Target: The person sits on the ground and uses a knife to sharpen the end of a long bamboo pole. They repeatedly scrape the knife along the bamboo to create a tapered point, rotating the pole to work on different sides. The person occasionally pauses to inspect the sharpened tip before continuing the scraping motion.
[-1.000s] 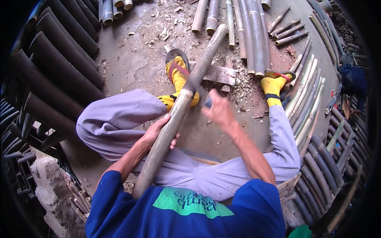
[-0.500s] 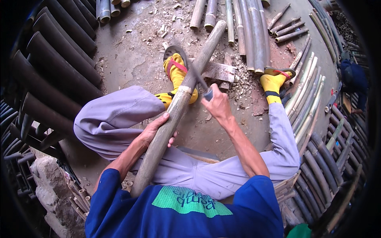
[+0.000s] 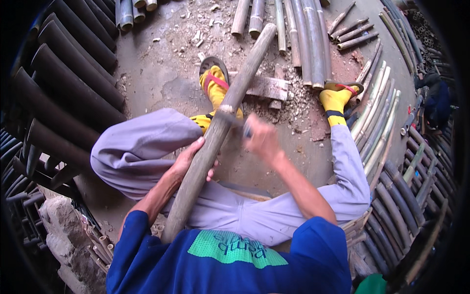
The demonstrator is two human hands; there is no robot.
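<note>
A thick greyish-brown bamboo pole (image 3: 203,164) slants across my lap, its lower end by my torso and its far end resting up beyond a wooden block (image 3: 268,89). My left hand (image 3: 188,159) wraps round the pole below a pale scraped node ring (image 3: 225,108), thumb on top and fingertips showing on the far side. In my right hand (image 3: 264,141), smeared by motion, is the dark handle of a knife (image 3: 232,118). Its blurred blade lies across the pole just below the node ring; whether it touches cannot be made out.
Wood chips (image 3: 299,100) litter the ground around the block. Large dark curved tubes (image 3: 73,83) stack at the left. Long bamboo poles (image 3: 308,44) lie ahead, and more (image 3: 379,117) line the right. A rough rock (image 3: 61,230) stands at the lower left.
My right hand has drawn slightly left and nearer to me, and the knife blade has come from above the node ring to just below it. My left hand keeps its hold.
</note>
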